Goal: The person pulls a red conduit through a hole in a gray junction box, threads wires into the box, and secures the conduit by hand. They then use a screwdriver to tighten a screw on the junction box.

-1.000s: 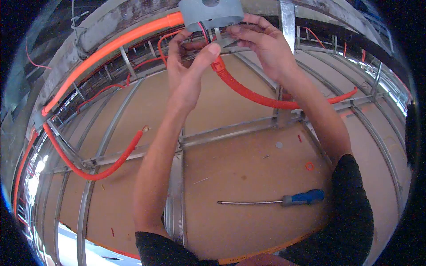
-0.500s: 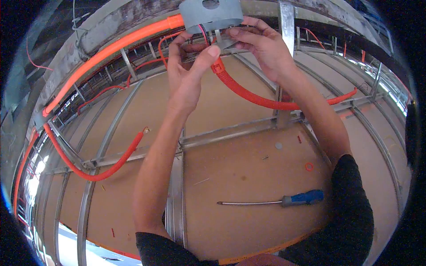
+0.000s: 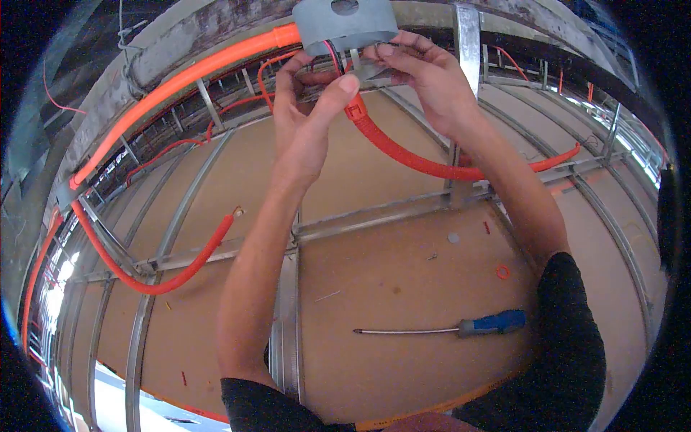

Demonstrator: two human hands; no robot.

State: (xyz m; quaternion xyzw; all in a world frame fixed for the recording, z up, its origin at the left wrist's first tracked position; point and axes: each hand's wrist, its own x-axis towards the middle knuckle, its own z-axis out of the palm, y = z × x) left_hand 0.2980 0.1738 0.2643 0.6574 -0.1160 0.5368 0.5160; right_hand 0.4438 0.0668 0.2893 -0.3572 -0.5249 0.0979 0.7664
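At the top of the view, beneath a concrete beam (image 3: 165, 36), a grey round junction box (image 3: 345, 32) is sitting above the person's two raised hands. The left hand (image 3: 306, 122) is touching the box's lower left edge with its fingers, while its thumb is lying beside the pink and dark wires (image 3: 331, 54) that are hanging from the underside. The right hand (image 3: 443, 86) is placing its bent fingers and thumb close together at the lower right edge. Whether either hand's fingers are grasping anything cannot be told, as the fingertips are partly hidden.

A smooth orange conduit (image 3: 187, 81) is joining the box from the left. Just below the left thumb, a red connector (image 3: 355, 110) is capping a corrugated red conduit (image 3: 410, 160), which is sagging toward the right and passing behind the right forearm. Farther left, a second corrugated conduit (image 3: 155, 288) is curving with its end turned upward.

Below the hands, metal channels (image 3: 381, 214) are crossing tan boards (image 3: 360, 266). A screwdriver (image 3: 489, 324) is lying on one board, its blue and grey handle pointing right. Above it, a red ring (image 3: 502, 273) and a pale disc (image 3: 453, 237) are resting on the same board. Black sleeves (image 3: 576, 317) are covering both upper arms.
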